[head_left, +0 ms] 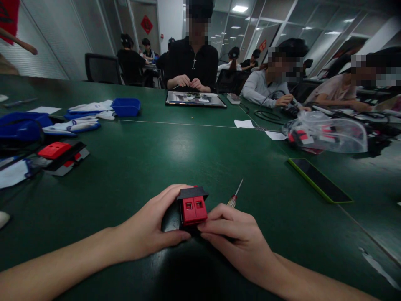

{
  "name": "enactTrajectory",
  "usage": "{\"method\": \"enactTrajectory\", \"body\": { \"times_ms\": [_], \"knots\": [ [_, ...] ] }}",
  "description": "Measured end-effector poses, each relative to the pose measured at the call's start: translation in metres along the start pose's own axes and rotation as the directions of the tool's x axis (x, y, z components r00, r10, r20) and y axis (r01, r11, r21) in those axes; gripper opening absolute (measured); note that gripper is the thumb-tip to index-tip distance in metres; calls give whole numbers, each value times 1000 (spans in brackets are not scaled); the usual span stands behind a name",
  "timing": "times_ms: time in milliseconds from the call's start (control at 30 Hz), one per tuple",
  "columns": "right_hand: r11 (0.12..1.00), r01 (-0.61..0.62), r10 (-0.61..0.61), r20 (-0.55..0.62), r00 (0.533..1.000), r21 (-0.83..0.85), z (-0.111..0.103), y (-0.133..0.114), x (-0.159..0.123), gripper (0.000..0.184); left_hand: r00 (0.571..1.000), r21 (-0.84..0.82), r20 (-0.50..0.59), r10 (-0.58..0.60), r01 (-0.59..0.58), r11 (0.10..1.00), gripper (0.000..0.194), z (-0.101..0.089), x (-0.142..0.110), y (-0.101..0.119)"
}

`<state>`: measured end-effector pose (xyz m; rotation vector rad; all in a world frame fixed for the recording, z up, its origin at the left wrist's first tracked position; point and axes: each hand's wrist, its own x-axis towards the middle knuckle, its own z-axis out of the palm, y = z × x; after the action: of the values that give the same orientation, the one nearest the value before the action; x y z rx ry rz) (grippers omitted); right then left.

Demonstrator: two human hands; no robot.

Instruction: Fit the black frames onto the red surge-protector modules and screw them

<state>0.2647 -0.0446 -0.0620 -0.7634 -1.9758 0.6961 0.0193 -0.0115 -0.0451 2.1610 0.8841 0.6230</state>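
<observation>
In front of me a red-and-black electrical block (194,210) stands with two square openings facing me and a black flange across its top. My left hand (156,219) wraps around its left side, thumb at the lower edge and fingers behind. At the lower right corner of the block, the fingertips of my right hand (236,238) are pinched together against it. A small screwdriver (232,200) with a clear handle shows just beyond my right knuckles, its tip pointing away. Whether it rests on the table or is tucked in that hand, I cannot tell.
Left on the green table (140,154) are blue trays (125,107), gloves (84,115) and another red-and-black part (62,156). A phone (319,179) and a plastic bag (332,131) lie right. Opposite, a person (192,62) works over a flat panel (196,99).
</observation>
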Motion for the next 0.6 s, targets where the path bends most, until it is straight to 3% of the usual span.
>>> {"method": "enactTrajectory", "body": {
  "times_ms": [133,300,600],
  "knots": [
    [1000,16,-16,2,1000,-3,0,0,0,13,999,-38,-43,-15,13,999,72,1,0,1],
    [1000,17,-17,5,1000,-19,1,1,0,13,1000,-6,5,4,-4,1000,72,-1,0,-1],
    [998,15,-11,54,998,-67,-7,2,-2,11,1000,-23,-7,0,-1,1000,68,-2,1,-2]
  ]
}}
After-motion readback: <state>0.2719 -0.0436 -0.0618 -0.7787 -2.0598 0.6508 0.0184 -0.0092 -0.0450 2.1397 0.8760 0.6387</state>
